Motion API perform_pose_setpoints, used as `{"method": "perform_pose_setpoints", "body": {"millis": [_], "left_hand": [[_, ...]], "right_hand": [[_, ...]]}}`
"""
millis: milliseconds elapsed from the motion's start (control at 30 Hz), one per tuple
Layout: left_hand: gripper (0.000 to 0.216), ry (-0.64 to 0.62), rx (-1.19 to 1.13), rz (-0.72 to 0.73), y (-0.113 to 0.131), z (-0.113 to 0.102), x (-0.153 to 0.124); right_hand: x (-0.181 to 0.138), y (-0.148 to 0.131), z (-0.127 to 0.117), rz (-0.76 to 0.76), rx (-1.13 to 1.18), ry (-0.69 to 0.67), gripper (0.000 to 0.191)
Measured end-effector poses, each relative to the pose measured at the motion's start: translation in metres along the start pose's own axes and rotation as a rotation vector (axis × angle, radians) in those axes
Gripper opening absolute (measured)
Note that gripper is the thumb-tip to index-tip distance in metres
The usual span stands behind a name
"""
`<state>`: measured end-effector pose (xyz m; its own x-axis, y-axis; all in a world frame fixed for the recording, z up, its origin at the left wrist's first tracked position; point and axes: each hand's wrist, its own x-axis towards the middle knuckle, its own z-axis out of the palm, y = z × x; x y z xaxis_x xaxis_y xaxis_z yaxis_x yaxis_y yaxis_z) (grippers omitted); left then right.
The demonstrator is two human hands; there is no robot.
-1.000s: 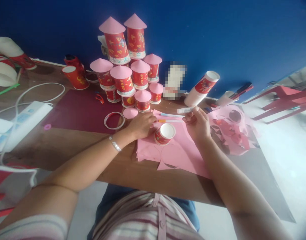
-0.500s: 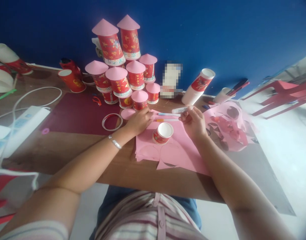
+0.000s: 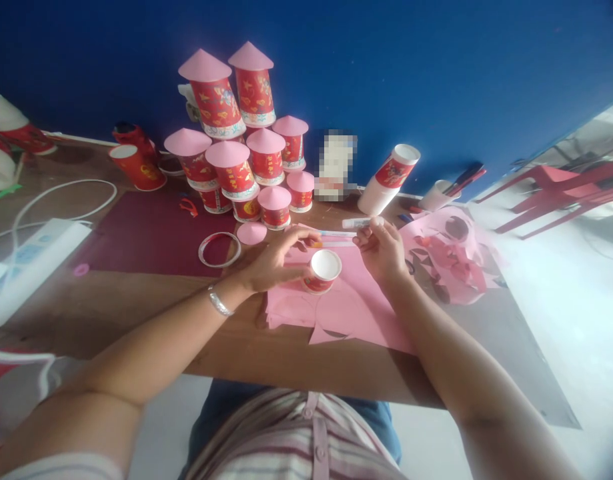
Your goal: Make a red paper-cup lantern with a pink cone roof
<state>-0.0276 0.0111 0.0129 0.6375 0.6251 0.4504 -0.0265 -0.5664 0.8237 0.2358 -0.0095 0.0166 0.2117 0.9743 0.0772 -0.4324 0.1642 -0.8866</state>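
Note:
My left hand (image 3: 273, 263) is open, its thumb and fingers spread at the left side of a short red paper cup (image 3: 319, 283). The thumb reaches the cup; whether it touches I cannot tell. This cup has a white top and stands on stacked pink paper sheets (image 3: 359, 293). In my right hand (image 3: 383, 252), a slim white glue tube (image 3: 353, 223) with small print is pinched between thumb and fingers. Two thin pens or sticks (image 3: 343, 239) lie on the paper between my hands, partly hidden by the left fingers.
Several red cups with pink cone roofs (image 3: 229, 155) stand stacked by the blue wall. Left of my hands lie a white ring (image 3: 201, 250) and orange-handled scissors (image 3: 189, 207). Pink scraps (image 3: 459, 270), a leaning cup stack (image 3: 386, 183) and a pen cup (image 3: 436, 195) are at right.
My left hand has come back from the pens toward the cup, and its fingers have spread. My right hand still holds the tube. The view has shifted slightly.

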Motion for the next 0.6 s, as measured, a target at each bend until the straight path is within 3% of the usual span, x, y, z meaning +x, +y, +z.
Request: {"method": "perform_pose_setpoints", "body": {"millis": [100,200,433,600], "left_hand": [[0.089,-0.165,0.018,-0.092,0.002,0.008,0.0],[0.071,-0.217,0.08,-0.128,0.003,0.017,0.001],[0.056,0.032,-0.113,-0.23,0.005,0.019,0.002],[0.059,0.082,-0.038,-0.203,-0.002,0.019,0.0]], "right_hand": [[-0.002,-0.002,0.001,0.014,0.012,-0.008,0.048],[-0.003,-0.004,0.003,0.027,0.004,-0.012,0.043],[-0.007,-0.009,0.011,0.016,-0.002,-0.016,0.055],[-0.011,-0.009,0.014,0.018,-0.004,-0.022,0.055]]}}
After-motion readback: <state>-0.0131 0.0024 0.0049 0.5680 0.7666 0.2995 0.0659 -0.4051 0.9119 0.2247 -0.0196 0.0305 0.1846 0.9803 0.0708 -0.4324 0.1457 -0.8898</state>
